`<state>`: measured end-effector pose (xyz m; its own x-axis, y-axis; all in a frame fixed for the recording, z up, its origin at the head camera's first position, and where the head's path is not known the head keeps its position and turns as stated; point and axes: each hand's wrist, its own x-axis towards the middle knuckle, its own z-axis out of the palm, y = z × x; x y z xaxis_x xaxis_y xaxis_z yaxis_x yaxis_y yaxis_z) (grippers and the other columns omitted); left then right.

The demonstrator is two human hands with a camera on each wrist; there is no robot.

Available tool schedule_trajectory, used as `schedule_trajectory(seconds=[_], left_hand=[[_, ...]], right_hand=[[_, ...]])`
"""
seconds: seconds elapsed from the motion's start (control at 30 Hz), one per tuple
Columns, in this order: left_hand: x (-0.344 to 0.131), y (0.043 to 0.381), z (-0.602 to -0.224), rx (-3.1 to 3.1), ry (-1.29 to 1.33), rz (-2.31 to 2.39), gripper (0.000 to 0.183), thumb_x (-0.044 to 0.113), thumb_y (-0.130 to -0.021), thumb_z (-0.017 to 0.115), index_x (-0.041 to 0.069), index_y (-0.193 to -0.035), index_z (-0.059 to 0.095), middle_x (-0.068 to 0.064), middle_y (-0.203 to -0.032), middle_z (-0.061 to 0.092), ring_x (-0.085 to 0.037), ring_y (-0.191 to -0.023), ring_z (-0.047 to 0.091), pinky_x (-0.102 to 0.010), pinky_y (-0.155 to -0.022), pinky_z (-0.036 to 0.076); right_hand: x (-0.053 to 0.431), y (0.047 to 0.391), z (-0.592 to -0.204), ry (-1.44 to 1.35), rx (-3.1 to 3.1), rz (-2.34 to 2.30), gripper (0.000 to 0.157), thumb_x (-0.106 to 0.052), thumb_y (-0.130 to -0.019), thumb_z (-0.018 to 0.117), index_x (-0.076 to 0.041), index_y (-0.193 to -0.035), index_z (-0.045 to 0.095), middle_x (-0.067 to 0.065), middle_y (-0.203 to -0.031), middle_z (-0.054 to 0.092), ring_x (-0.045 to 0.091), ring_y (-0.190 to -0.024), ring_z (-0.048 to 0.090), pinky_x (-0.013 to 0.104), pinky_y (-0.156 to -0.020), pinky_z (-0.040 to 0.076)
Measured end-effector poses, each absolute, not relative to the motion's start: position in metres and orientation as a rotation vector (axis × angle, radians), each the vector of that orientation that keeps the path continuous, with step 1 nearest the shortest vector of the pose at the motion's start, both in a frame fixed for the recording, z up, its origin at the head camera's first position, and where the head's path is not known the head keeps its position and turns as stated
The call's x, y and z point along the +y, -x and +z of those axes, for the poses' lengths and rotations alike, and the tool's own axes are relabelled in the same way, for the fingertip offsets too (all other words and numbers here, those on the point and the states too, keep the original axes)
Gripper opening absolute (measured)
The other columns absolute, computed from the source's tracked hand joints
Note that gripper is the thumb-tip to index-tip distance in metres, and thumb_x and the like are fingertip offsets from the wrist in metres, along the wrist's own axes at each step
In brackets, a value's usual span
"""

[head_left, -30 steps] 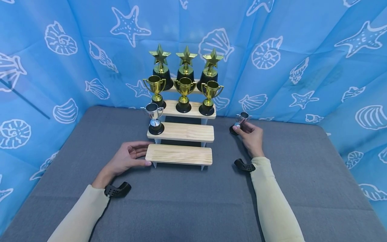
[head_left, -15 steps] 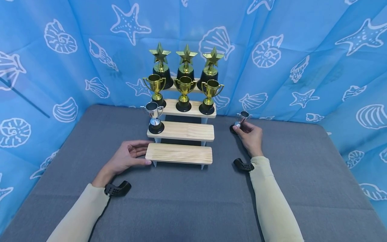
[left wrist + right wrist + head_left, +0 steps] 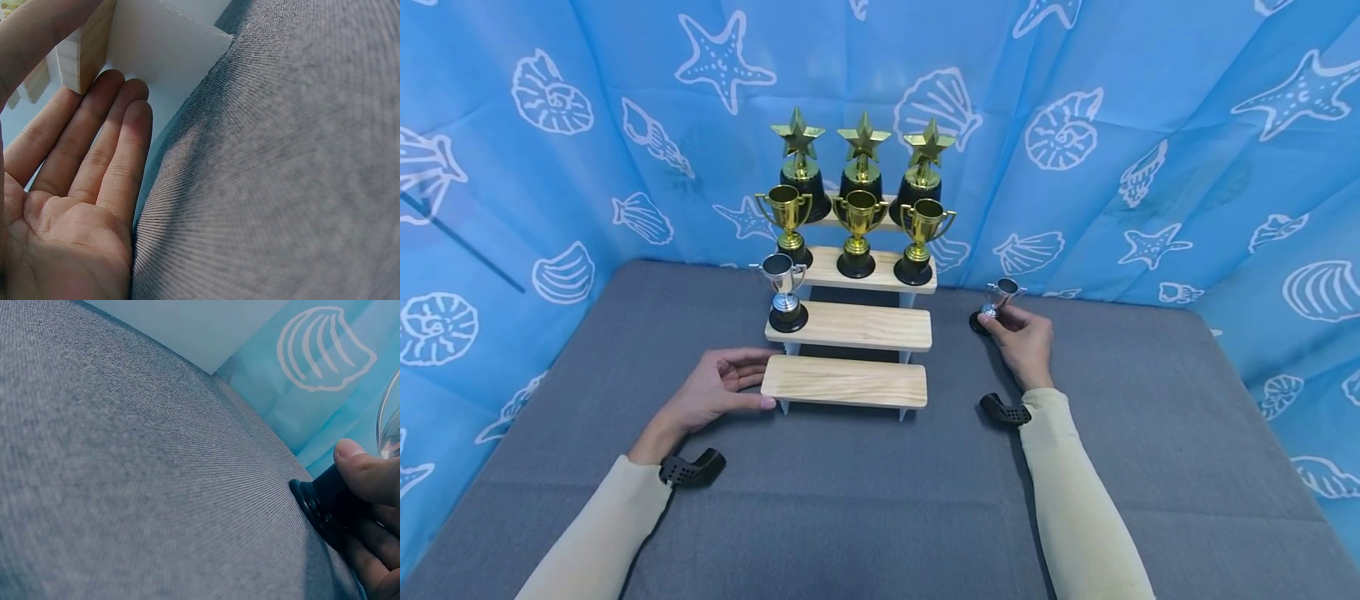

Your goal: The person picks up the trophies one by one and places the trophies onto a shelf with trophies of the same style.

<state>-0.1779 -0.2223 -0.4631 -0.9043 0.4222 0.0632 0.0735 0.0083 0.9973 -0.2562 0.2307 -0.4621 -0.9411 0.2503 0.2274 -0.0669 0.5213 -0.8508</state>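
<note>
My right hand [image 3: 1028, 340] pinches a small silver trophy cup [image 3: 1003, 291] with a black base, upright to the right of a stepped wooden display stand [image 3: 844, 382]. In the right wrist view the thumb [image 3: 365, 474] lies on the black base [image 3: 325, 500], whose rim is right at the cloth; most of the cup is cut off. At the stand's left end is my left hand [image 3: 715, 387], its fingers fairly straight and its thumb tip by the lowest step. In the left wrist view those fingers [image 3: 119, 162] reach beside the step's wooden edge [image 3: 81, 59].
Another silver trophy cup [image 3: 785, 292] stands at the left of the second-lowest step. Above are three gold trophy cups [image 3: 858, 225], then three gold star trophies [image 3: 862, 154] on top. Grey cloth [image 3: 865, 500] covers the table; a blue shell-patterned curtain [image 3: 1075, 192] hangs behind.
</note>
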Motion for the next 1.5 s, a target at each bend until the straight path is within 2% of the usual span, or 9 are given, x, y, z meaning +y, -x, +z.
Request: schedule_trajectory(seconds=[0.17,0.47,0.8,1.23,1.5], left_hand=[[-0.222,0.178,-0.463,2.026,-0.521,1.984,0.071,-0.012,-0.077,0.080,-0.016,-0.140,0.046,-0.030,-0.140,0.053,-0.015,-0.118,0.064,-0.032,-0.104,0.053],[-0.222,0.178,-0.462,2.012,-0.506,1.989,0.072,-0.012,-0.077,0.080,-0.017,-0.140,0.046,-0.031,-0.140,0.053,-0.016,-0.118,0.064,-0.032,-0.103,0.053],[-0.222,0.178,-0.464,2.002,-0.529,1.999,0.072,-0.012,-0.077,0.080,-0.017,-0.140,0.045,-0.031,-0.139,0.053,-0.016,-0.118,0.064,-0.032,-0.104,0.053],[-0.223,0.177,-0.464,2.004,-0.538,1.998,0.072,-0.012,-0.077,0.080,-0.017,-0.140,0.045,-0.032,-0.140,0.052,-0.015,-0.118,0.064,-0.032,-0.104,0.053],[-0.222,0.177,-0.463,2.004,-0.517,1.999,0.073,-0.011,-0.077,0.081,-0.017,-0.140,0.045,-0.032,-0.140,0.052,-0.015,-0.118,0.064,-0.031,-0.104,0.053]], right_hand=[[0.230,0.255,-0.458,0.187,-2.441,1.391,0.034,-0.017,-0.089,0.081,0.002,-0.117,0.075,0.018,-0.109,0.074,0.024,-0.100,0.068,0.014,-0.075,0.051],[0.229,0.253,-0.447,0.201,-2.423,1.399,0.036,-0.022,-0.088,0.082,0.002,-0.114,0.075,0.018,-0.107,0.075,0.014,-0.094,0.066,0.016,-0.075,0.050],[0.225,0.248,-0.429,0.120,-2.339,1.434,0.033,-0.018,-0.087,0.083,0.005,-0.108,0.076,0.022,-0.103,0.074,0.002,-0.083,0.064,0.015,-0.073,0.052],[0.213,0.234,-0.394,0.029,-2.307,1.377,0.033,-0.019,-0.087,0.083,0.004,-0.110,0.076,0.020,-0.101,0.075,0.001,-0.080,0.065,0.015,-0.070,0.055],[0.205,0.223,-0.373,-0.057,-2.254,1.387,0.031,-0.014,-0.085,0.084,0.004,-0.108,0.077,0.019,-0.099,0.075,0.002,-0.080,0.066,0.015,-0.069,0.055]])
